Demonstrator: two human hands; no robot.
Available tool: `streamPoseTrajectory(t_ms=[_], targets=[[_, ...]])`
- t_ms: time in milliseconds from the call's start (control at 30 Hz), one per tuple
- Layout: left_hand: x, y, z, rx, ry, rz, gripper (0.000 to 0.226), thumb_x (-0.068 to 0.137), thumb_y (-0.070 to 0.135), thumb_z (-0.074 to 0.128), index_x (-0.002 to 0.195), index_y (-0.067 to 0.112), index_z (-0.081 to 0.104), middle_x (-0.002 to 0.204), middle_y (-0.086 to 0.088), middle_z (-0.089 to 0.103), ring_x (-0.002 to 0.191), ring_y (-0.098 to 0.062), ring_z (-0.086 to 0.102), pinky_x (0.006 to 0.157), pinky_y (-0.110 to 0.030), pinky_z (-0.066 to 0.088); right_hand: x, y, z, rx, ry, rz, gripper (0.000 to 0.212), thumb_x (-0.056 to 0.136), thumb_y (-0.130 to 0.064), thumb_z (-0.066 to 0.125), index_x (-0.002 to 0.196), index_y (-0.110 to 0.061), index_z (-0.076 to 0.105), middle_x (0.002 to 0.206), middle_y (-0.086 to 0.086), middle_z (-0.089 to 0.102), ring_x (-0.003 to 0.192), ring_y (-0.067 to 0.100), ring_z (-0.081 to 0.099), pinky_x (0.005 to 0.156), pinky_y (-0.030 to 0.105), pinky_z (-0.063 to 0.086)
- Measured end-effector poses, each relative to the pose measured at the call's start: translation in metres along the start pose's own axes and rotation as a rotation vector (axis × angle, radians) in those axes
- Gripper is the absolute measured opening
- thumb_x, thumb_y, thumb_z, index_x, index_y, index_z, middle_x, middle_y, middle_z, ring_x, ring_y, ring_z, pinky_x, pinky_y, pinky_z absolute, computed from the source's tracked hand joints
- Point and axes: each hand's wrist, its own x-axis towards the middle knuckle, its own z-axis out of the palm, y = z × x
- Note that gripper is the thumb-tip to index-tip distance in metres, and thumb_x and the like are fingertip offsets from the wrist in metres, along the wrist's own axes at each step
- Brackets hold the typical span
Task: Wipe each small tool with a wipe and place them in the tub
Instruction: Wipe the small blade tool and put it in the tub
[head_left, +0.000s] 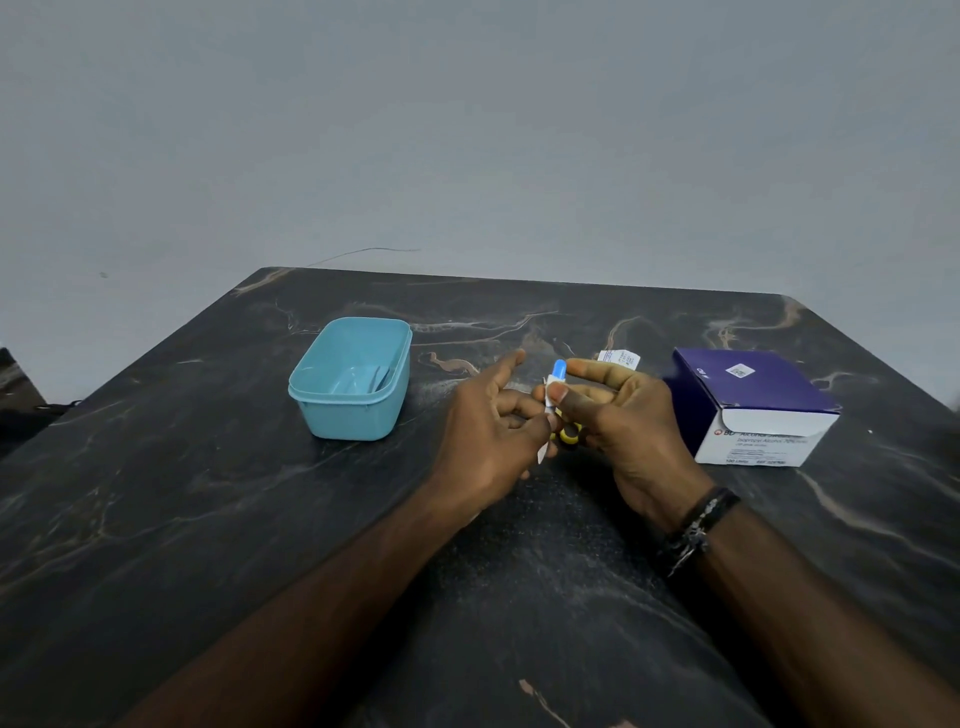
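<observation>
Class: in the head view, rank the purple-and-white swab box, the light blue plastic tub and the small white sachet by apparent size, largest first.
1. Purple-and-white swab box, though it only narrowly outsizes the tub.
2. Light blue plastic tub.
3. Small white sachet, clearly smallest.

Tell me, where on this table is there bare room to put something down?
The dark table is bare left of and in front of the blue tub, and along the near edge under the forearms. It is crowded between the tub and the purple box, where both hands work and a wrapper lies.

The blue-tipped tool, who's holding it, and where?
The right hand pinches the blue-tipped tool just below its tip; the left hand pinches the white wipe against it.
</observation>
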Motion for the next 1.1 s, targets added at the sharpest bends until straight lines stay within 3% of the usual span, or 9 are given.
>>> streamPoseTrajectory(t_ms=[133,333,467,600,867,1100], targets=[[0.000,0.001,0.001,-0.022,-0.009,-0.005,0.076,0.085,0.002,0.070,0.149,0.008,0.030,0.075,-0.010,0.074,0.053,-0.011,0.065,0.038,-0.018,0.041,-0.001,-0.003,-0.001,0.041,0.029,0.003,0.045,0.082,-0.003,0.073,0.124,-0.002,0.056,0.084,0.007,0.077,0.066,0.017,0.073,0.057,0.027,0.055],[0.000,0.004,0.002,-0.041,-0.034,-0.016,0.081,0.081,0.004,0.074,0.149,0.010,0.030,0.077,-0.012,0.074,0.054,-0.013,0.065,0.038,-0.020,0.040,-0.003,-0.009,-0.002,0.141,0.107,-0.024,0.042,0.085,0.000,0.069,0.124,0.004,0.055,0.094,0.012,0.074,0.059,0.005,0.070,0.043,0.014,0.044],[0.000,0.003,0.001,-0.041,-0.020,-0.006,0.078,0.082,0.003,0.073,0.148,0.009,0.032,0.077,-0.013,0.074,0.053,-0.014,0.064,0.038,-0.020,0.041,-0.003,-0.008,-0.001,0.116,0.085,-0.025,0.041,0.085,-0.002,0.070,0.123,0.001,0.055,0.088,0.006,0.076,0.062,0.008,0.071,0.045,0.016,0.047],[0.000,0.002,-0.001,-0.025,0.014,-0.016,0.071,0.084,0.002,0.071,0.146,0.009,0.036,0.074,-0.010,0.074,0.047,-0.010,0.059,0.038,-0.020,0.041,-0.004,-0.002,0.003,0.051,0.021,-0.007,0.044,0.083,-0.003,0.072,0.124,0.000,0.054,0.085,0.008,0.077,0.063,0.019,0.071,0.052,0.028,0.055],[0.000,0.003,0.004,-0.067,-0.013,-0.039,0.074,0.082,0.001,0.073,0.146,0.011,0.037,0.076,-0.009,0.074,0.053,-0.010,0.065,0.039,-0.021,0.041,0.001,-0.009,-0.004,0.128,0.119,-0.038,0.044,0.082,-0.004,0.073,0.122,-0.003,0.056,0.090,0.011,0.077,0.067,0.008,0.071,0.047,0.015,0.045],[-0.001,0.004,0.001,-0.060,0.016,-0.028,0.073,0.082,0.002,0.073,0.145,0.009,0.038,0.074,-0.010,0.074,0.052,-0.012,0.064,0.039,-0.020,0.041,-0.003,-0.007,0.000,0.081,0.047,-0.023,0.041,0.083,-0.004,0.072,0.121,-0.001,0.058,0.086,0.007,0.077,0.064,0.012,0.072,0.048,0.020,0.051]])
